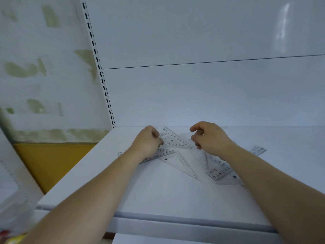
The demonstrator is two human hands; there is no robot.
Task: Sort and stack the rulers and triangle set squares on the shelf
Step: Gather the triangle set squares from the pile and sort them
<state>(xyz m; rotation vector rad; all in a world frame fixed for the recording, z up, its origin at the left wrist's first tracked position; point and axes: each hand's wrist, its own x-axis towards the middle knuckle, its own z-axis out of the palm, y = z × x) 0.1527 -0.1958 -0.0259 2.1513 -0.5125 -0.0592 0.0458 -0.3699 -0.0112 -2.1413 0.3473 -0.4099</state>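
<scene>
Several clear plastic rulers and set squares lie scattered on the white shelf (pixel 158 194). My left hand (pixel 148 141) pinches the left end of a clear set square (pixel 175 140), lifted a little near the shelf's back. My right hand (pixel 209 138) hovers at that set square's right end with curled fingers; whether it touches is unclear. A larger triangle set square (pixel 182 164) lies flat in the middle. A straight ruler (pixel 159 154) runs under my left wrist. More rulers (pixel 220 171) lie partly hidden under my right forearm, and one ruler (pixel 258 149) lies farther right.
The shelf's white back panel (pixel 211 95) rises just behind the pile. A slotted upright (pixel 103 81) stands at the back left corner. The shelf's front edge (pixel 175 219) runs below my forearms. A white board (pixel 14 182) leans at the far left.
</scene>
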